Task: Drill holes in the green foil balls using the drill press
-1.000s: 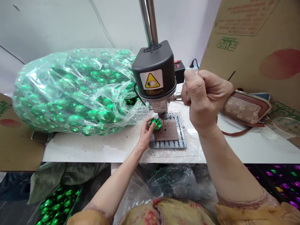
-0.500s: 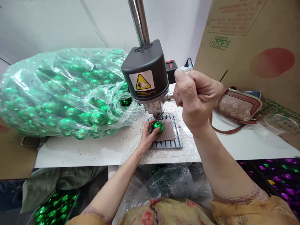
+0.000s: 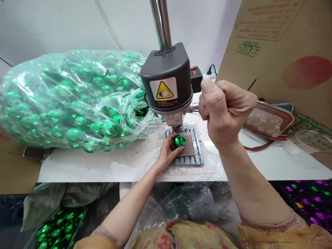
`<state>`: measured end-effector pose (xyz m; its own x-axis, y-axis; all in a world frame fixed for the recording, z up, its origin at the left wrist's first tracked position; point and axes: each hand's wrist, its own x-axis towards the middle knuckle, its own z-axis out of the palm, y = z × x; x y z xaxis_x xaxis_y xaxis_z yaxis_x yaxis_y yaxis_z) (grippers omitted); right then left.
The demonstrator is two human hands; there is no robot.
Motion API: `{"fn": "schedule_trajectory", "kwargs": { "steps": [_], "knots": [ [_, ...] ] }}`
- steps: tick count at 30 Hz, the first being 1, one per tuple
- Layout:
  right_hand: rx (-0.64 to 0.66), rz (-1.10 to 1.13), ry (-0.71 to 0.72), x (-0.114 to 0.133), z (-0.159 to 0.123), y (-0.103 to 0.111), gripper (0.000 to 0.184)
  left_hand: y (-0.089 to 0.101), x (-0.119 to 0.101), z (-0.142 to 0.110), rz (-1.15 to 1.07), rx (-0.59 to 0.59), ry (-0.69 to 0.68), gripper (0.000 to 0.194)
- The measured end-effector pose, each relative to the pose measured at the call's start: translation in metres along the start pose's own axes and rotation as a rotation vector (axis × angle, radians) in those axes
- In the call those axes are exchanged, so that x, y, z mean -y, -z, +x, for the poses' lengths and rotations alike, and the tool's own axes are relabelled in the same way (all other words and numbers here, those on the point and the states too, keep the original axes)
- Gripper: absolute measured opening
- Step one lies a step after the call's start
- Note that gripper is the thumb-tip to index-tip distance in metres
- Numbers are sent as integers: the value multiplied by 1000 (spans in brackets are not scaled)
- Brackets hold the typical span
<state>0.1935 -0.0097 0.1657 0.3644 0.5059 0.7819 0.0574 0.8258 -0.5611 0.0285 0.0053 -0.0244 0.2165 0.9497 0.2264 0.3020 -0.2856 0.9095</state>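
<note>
Ball [image 3: 180, 140], green and faceted, sits near the middle of the frame; it lies on a brown pad [image 3: 190, 147] over a slotted metal plate [image 3: 201, 159], close under the chuck [image 3: 176, 129] of a black drill press [image 3: 166, 65]. The left hand [image 3: 166, 154] comes in from the lower left, its thumb and fingers clamped round the ball's near and left sides; I'd say that grip steadies a round thing that could roll, and leaves its top bare.

Right of centre, the right hand [image 3: 224, 112] is raised, its fingers curled together into a fist, seemingly round the press's lever [image 3: 194, 108]; the fist hides the grip itself, though being up there keeps it well apart from the chuck. The pad probably shields the plate; dark shavings lie about them on the white worktop [image 3: 103, 166].

At the upper left, a big clear bag [image 3: 72, 100] bulges with green balls, likely set there to be near the left hand; a patterned purse [image 3: 269, 119] rests off to the right, beside a cardboard box [image 3: 275, 45], apart from the press.
</note>
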Motion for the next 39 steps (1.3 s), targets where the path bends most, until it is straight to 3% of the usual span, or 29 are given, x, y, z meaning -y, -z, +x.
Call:
{"fn": "schedule_trajectory", "kwargs": {
  "steps": [6,15,21,24,29,32,35,37,39],
  "knots": [
    [-9,41,163,-12,-15,3,51,0,-2,-1,-36,7,-23,60],
    [4,30,288,-26,-28,10,46,1,-3,-2,-8,5,-58,59],
    [38,80,481,-43,-41,16,47,0,-4,-3,-10,-8,-60,56],
    [9,54,422,-33,-35,12,47,-1,-3,-2,-35,-15,-43,57],
    [-76,34,105,-6,3,-6,48,-5,-11,-4,-75,-72,21,58],
    [-47,62,69,-2,19,-11,47,-5,-17,-27,44,-239,-36,52],
    [-40,73,98,-3,22,-11,45,3,-6,-76,214,-331,-249,52],
    [-46,59,118,-6,21,-11,44,13,10,-116,313,-230,-400,52],
    [-56,41,127,-8,20,-10,44,24,29,-153,396,-46,-512,44]
  ]
}}
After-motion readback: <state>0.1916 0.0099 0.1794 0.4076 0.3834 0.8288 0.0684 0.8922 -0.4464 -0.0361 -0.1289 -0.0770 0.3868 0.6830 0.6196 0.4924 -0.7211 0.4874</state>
